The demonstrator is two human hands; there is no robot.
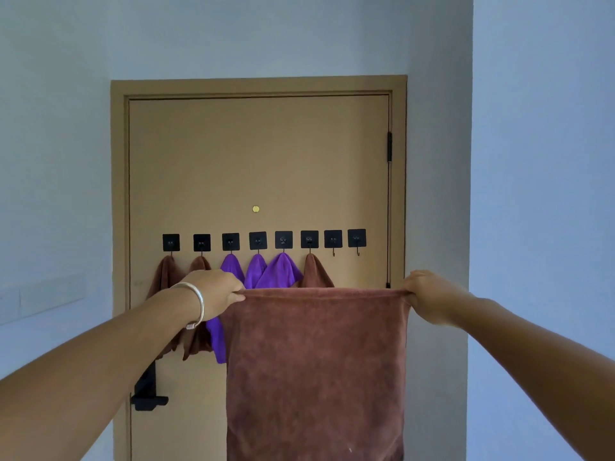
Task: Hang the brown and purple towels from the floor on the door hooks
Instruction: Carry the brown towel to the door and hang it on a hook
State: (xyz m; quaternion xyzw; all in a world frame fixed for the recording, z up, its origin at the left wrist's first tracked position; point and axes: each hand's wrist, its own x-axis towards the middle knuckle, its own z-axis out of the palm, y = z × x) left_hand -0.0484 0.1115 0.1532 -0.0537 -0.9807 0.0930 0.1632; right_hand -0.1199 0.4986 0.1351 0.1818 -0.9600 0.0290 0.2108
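hooks: eight black square hooks (264, 240) were seen in a row across the tan door (259, 161); six from the left were loaded, the two at the right, hook seven (333, 240) and hook eight (356, 238), were bare
hung: brown towels (166, 274) on hooks one, two and six; purple towels (283, 271) on hooks three to five
in hand: one more brown towel (316, 367) was held spread flat in front of the door, below the hook row, its top edge pulled taut
left hand (213, 294): top-left corner was pinched, fingers curled; bracelet (196, 304) worn at the wrist
right hand (429, 297): top-right corner was gripped the same way
progress: judged late stage; six hung, one being readied, likely for a bare hook
left: floor was not in view; any remaining towels could not be counted
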